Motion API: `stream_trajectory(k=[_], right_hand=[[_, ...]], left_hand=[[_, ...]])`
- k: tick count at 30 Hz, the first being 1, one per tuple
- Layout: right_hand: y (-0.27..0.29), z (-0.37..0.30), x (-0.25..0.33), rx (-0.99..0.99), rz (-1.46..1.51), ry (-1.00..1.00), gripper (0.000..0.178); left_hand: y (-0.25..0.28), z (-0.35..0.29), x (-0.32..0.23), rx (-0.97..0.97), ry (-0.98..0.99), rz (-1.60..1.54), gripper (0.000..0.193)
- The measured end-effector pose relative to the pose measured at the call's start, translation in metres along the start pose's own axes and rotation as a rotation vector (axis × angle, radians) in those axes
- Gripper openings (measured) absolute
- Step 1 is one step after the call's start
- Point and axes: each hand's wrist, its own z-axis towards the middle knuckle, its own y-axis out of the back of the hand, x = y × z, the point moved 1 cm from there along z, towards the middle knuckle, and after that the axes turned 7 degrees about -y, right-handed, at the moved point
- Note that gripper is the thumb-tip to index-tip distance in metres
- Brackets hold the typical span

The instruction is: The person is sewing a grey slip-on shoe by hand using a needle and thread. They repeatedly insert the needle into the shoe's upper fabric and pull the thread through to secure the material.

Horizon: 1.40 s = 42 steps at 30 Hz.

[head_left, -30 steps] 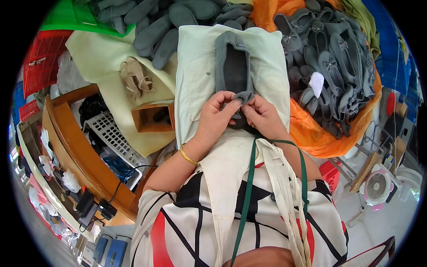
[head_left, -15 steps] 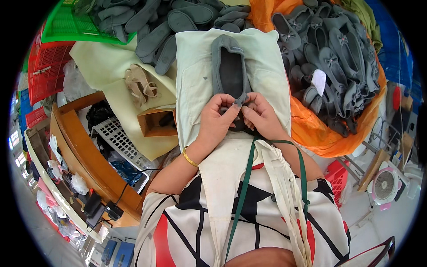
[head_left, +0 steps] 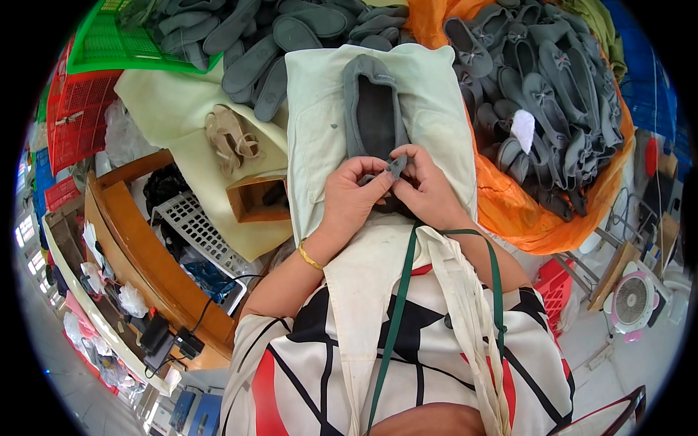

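Shoe lengthwise on a pale pad

The dark grey shoe lies straight ahead of both hands, its long axis running away from the body, the far end leaning slightly left. Its near end sits at the fingers, so neither hand is clearly nearer. The left hand and right hand each have thumb and forefinger closed on a small grey fabric piece; whether it is attached cannot be told. The pad is soft and creased. To the right, an orange sack holds heaped grey shoes; to the left, tan sandals lie above an open box.
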Motion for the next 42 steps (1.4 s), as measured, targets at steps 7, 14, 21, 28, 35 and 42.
stream_trajectory(k=[7, 14, 21, 28, 35, 42], right_hand=[[0.0, 0.005, -0.017, -0.023, 0.13, 0.021, 0.028], [0.007, 0.003, -0.009, 0.065, 0.199, -0.113, 0.023], [0.012, 0.004, -0.006, 0.125, 0.243, -0.181, 0.025], [0.028, 0.008, 0.014, -0.254, -0.184, 0.195, 0.014], [0.032, 0.03, 0.028, -0.038, -1.016, 0.554, 0.012], [0.027, 0.027, 0.01, -0.101, -0.697, 0.474, 0.015]], left_hand=[[0.0, 0.0, 0.003, 0.019, -0.05, -0.056, 0.021], [0.0, -0.001, 0.001, 0.011, -0.03, -0.027, 0.019], [0.002, -0.002, 0.0, 0.024, -0.007, 0.005, 0.019], [0.003, -0.002, -0.003, 0.062, -0.141, 0.217, 0.018], [0.013, -0.003, 0.01, 0.104, -0.252, 0.425, 0.018], [0.017, -0.005, -0.015, 0.186, -0.177, 0.279, 0.018]])
